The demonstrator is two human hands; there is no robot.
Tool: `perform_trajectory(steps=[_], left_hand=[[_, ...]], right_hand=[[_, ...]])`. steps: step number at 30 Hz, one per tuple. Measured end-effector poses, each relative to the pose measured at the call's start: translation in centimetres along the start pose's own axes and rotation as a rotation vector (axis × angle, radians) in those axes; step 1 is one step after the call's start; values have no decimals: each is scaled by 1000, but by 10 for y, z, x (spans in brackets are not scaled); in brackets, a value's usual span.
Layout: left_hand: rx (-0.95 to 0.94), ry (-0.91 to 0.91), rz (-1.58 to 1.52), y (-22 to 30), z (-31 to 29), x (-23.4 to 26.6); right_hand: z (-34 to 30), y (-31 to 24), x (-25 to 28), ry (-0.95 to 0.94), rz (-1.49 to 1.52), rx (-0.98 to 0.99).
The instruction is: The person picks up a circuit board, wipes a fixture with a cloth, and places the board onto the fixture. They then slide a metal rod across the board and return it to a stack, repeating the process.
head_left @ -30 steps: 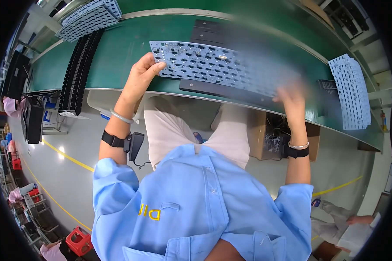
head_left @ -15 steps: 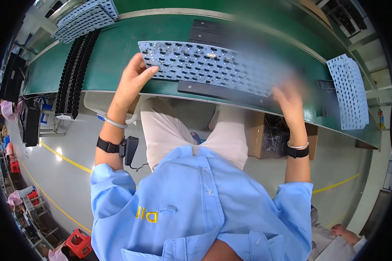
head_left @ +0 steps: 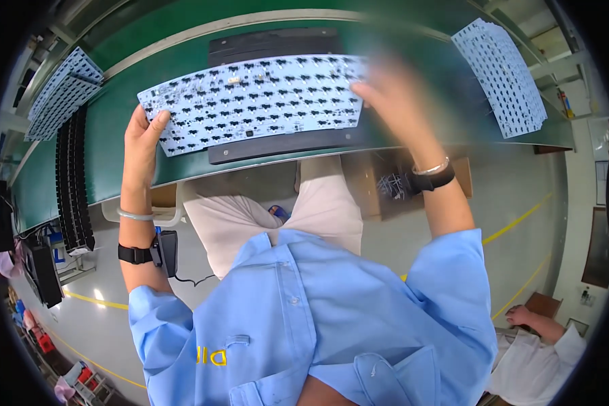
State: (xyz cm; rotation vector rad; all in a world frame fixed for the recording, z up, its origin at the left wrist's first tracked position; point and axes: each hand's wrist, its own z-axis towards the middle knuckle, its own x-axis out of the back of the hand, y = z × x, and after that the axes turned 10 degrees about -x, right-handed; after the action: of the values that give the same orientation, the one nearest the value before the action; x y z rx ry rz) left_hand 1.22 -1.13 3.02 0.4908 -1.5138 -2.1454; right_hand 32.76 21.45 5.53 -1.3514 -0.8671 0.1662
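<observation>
A white keyboard circuit board (head_left: 264,101) with rows of small black parts lies across the middle, above the bench edge. My left hand (head_left: 144,139) grips its left end, with the thumb on top and the fingers around the edge. At the right end is my right hand (head_left: 392,98), its thumb against the board's edge and its other fingers smeared by blur; it appears to hold that end. Under the board sits a black fixture (head_left: 277,42), its far and near bars showing beyond the board's long edges. Whether board and fixture touch is hard to tell.
Stacked white circuit boards (head_left: 501,78) stand at the right of the green bench (head_left: 183,51), with more boards (head_left: 64,91) at the far left. A long black slotted rack (head_left: 72,183) is near them. Another person's arm (head_left: 538,321) shows at the lower right.
The whole view has shifted and turned. The board's right end has swung away from me relative to its left end, and both hands have stayed at its ends.
</observation>
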Motion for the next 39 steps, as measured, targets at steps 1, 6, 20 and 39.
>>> perform_trajectory(steps=[1, 6, 20, 39], left_hand=[[94, -39, 52, -8, 8, 2], [318, -150, 133, -13, 25, 7], [26, 363, -376, 4, -6, 51], [-204, 655, -512, -23, -32, 60]], right_hand=[[7, 1, -2, -16, -6, -15], [25, 8, -2, -98, -188, -148], [27, 36, 62, 415, -985, 388], [8, -90, -173, -458, -618, 802]])
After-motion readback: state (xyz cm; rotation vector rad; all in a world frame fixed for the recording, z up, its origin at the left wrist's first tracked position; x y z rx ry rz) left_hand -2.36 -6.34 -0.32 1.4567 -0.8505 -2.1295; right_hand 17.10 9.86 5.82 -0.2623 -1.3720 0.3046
